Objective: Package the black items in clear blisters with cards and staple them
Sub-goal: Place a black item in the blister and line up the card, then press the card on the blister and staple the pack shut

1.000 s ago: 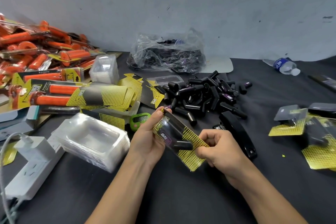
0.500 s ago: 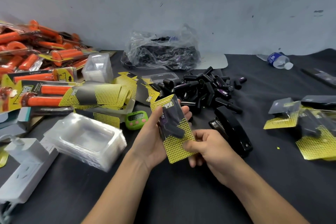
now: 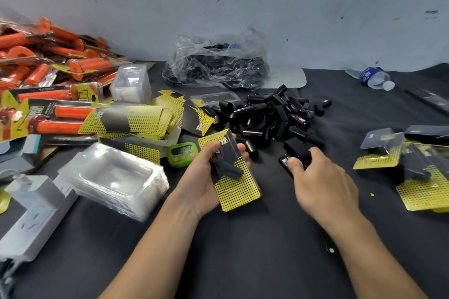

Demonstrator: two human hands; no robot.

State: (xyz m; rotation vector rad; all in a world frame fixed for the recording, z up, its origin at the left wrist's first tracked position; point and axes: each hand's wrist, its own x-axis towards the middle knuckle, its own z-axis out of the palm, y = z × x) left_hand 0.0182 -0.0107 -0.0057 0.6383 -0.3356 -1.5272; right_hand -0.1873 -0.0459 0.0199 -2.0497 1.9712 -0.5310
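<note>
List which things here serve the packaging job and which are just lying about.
Job: left hand holding the carded blister pack; right hand gripping the black stapler; loose black items; empty blisters; cards.
Lying about: green timer; water bottle; power strip; orange packs.

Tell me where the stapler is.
Head view, right of centre: the stapler sits under the fingers of the right hand, just in front of the pile of loose black items.
</note>
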